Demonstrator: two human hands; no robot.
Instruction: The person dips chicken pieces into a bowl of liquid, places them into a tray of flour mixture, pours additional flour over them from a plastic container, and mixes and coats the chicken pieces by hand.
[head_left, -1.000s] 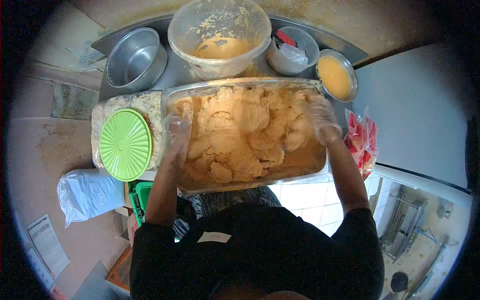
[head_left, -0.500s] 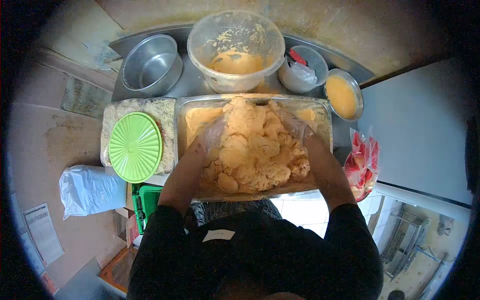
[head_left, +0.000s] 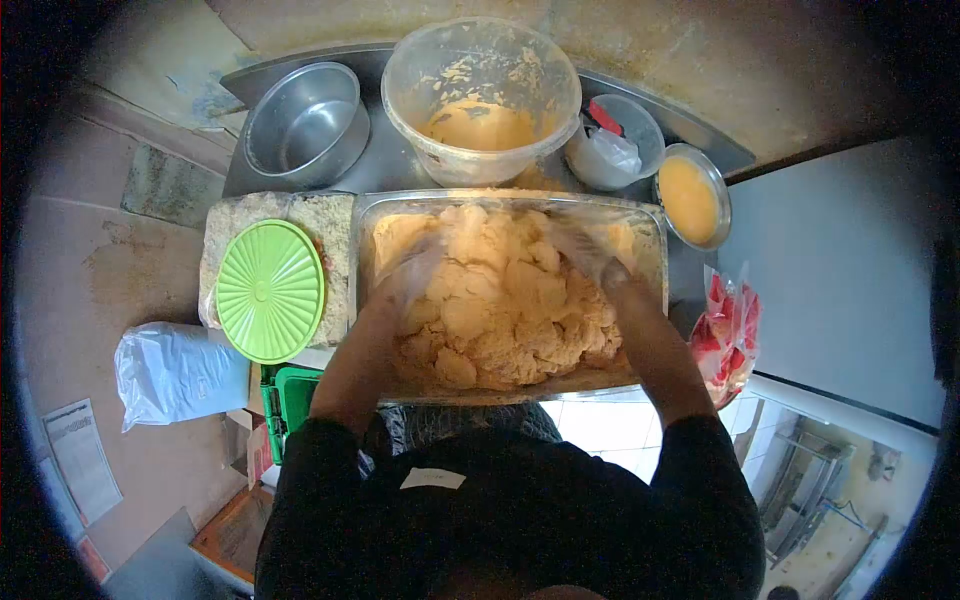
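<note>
A deep metal tray [head_left: 362,215] holds a large heap of orange, flour-coated pieces [head_left: 500,300], with loose orange powder around them. At the heap's left side is my left hand [head_left: 418,265], its fingers stretched along the pieces and partly smeared by motion. My right hand [head_left: 588,250] lies against the upper right side of the heap, fingers extended and also blurred. Both hands look covered by thin clear gloves dusted with powder. Neither is closed around a piece. What the heap consists of under the coating is hidden.
Behind the tray stand a metal pot [head_left: 306,125], a large clear bucket [head_left: 480,150] with orange residue, a smaller tub [head_left: 615,150] and a bowl of orange liquid [head_left: 690,203]. At left, a green lid [head_left: 270,290] rests on a crumb-filled container [head_left: 335,215]. Red-and-clear bags [head_left: 725,335] are at right.
The raised top of the heap has dropped and spread within the tray. My hands have loosened from its sides, and their fingers are more stretched out. The camera view has shifted slightly.
</note>
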